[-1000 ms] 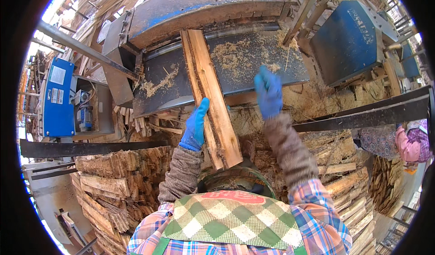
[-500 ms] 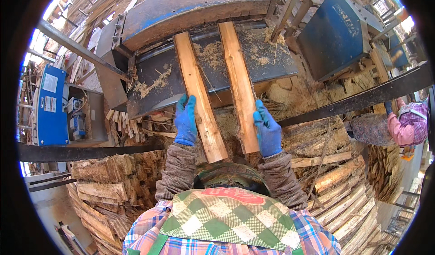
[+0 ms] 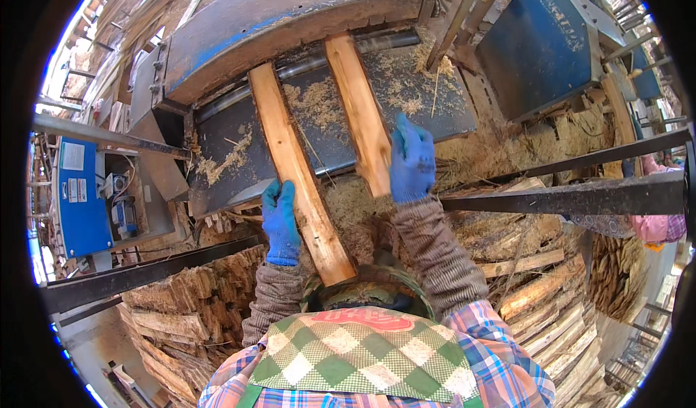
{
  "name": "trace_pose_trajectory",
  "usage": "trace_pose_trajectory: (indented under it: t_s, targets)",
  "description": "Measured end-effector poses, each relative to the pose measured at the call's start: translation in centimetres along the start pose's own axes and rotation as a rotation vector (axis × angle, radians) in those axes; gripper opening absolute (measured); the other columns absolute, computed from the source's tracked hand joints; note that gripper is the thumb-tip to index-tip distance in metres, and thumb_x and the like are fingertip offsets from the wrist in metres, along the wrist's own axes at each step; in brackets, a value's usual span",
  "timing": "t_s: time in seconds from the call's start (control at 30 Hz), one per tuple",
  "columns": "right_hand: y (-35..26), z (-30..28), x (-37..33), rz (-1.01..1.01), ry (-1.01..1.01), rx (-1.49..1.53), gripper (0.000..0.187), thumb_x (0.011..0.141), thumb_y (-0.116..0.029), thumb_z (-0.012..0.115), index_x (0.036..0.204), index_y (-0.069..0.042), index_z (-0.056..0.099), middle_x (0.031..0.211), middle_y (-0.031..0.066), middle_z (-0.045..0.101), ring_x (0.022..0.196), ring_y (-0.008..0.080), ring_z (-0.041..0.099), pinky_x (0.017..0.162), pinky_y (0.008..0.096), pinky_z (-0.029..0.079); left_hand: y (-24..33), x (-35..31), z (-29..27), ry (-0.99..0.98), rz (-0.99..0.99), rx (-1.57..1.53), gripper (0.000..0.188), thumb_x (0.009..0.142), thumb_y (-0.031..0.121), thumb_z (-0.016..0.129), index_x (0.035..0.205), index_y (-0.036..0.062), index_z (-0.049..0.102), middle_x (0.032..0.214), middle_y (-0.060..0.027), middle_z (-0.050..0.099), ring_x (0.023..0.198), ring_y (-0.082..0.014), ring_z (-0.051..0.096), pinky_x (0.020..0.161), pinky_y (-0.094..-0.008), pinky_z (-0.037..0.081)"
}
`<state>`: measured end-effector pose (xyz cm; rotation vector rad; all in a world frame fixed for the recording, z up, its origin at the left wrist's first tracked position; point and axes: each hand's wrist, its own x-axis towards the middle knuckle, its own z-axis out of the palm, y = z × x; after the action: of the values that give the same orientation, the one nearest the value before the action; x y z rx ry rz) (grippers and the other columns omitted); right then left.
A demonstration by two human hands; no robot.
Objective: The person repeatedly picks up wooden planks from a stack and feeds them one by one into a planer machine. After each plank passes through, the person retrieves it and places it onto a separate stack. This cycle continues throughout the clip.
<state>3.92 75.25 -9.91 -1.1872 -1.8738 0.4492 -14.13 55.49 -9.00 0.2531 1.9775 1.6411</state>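
Lying on sawdusty conveyor belt (image 3: 232, 154): two planks; left hand (image 3: 281, 223), right hand (image 3: 412, 158) flat against each.

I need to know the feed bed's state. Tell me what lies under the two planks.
Both planks rest on a dark conveyor belt strewn with sawdust. The belt directly under them is covered, and their far ends pass under the machine housing.

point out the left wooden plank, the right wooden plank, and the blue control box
left wooden plank (image 3: 293, 169), head view, middle of its top face.
right wooden plank (image 3: 359, 107), head view, middle of its top face.
blue control box (image 3: 80, 205), head view, its front panel.
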Motion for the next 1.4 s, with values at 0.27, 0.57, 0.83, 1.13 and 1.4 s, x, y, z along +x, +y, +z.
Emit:
trace_pose_trajectory:
  t_s: [0.27, 0.57, 0.83, 1.13, 1.4]
  targets:
    - [-3.0, 3.8, 7.3, 0.416, -0.018, 0.116, 0.038, 0.107, -0.026, 0.056, 0.142, -0.012, 0.063, 0.118, 0.0182, 0.065, 0.104, 0.0322, 0.068, 0.09, 0.0435, 0.056, -1.5, 0.3, -0.4, 0.029, 0.013, -0.004, 0.045, 0.098, 0.03, 0.077, 0.129, 0.0018, 0.06, 0.118, -0.0036, 0.059, 0.108, -0.0166, 0.054, 0.101, -0.0342, 0.046]
    - [-2.4, 2.4, 5.2, 0.271, -0.114, 0.308, 0.042, 0.106, -0.029, 0.059, 0.139, -0.003, 0.064, 0.12, 0.0195, 0.067, 0.104, 0.0275, 0.069, 0.092, 0.0421, 0.056, 0.4, 0.3, 0.6, -0.038, 0.072, -0.054, 0.042, 0.098, 0.031, 0.077, 0.121, -0.0005, 0.061, 0.111, -0.0049, 0.059, 0.1, -0.0158, 0.053, 0.093, -0.0311, 0.047]
    - [-7.9, -7.8, -16.0, 0.358, -0.602, 0.411, 0.059, 0.107, -0.03, 0.063, 0.16, -0.015, 0.045, 0.129, 0.0214, 0.068, 0.095, 0.0184, 0.062, 0.084, 0.0368, 0.053, -0.5, -2.0, 1.0, -0.265, -0.089, -0.094, 0.049, 0.099, 0.032, 0.075, 0.133, 0.0, 0.061, 0.124, -0.01, 0.065, 0.11, -0.0185, 0.06, 0.098, -0.0335, 0.05]
    - [-4.3, -10.6, -10.3, 0.301, -0.283, 0.393, 0.051, 0.107, -0.029, 0.063, 0.154, -0.013, 0.052, 0.136, 0.0173, 0.07, 0.096, 0.0073, 0.065, 0.079, 0.0296, 0.057, 4.9, -0.5, 1.2, -0.343, 0.171, -0.16, 0.042, 0.107, 0.028, 0.062, 0.143, 0.0056, 0.057, 0.129, -0.0155, 0.07, 0.109, -0.0249, 0.071, 0.089, -0.0359, 0.06]
    - [-2.4, -8.3, -8.2, 0.492, -0.371, 0.452, 0.043, 0.106, -0.008, 0.058, 0.149, -0.006, 0.058, 0.129, 0.0134, 0.067, 0.103, 0.0148, 0.06, 0.085, 0.0314, 0.052, 0.5, 12.1, -8.1, 0.416, 0.782, 1.181, 0.052, 0.103, 0.035, 0.065, 0.144, 0.0029, 0.059, 0.145, -0.0219, 0.06, 0.141, -0.0391, 0.05, 0.117, -0.0521, 0.038]
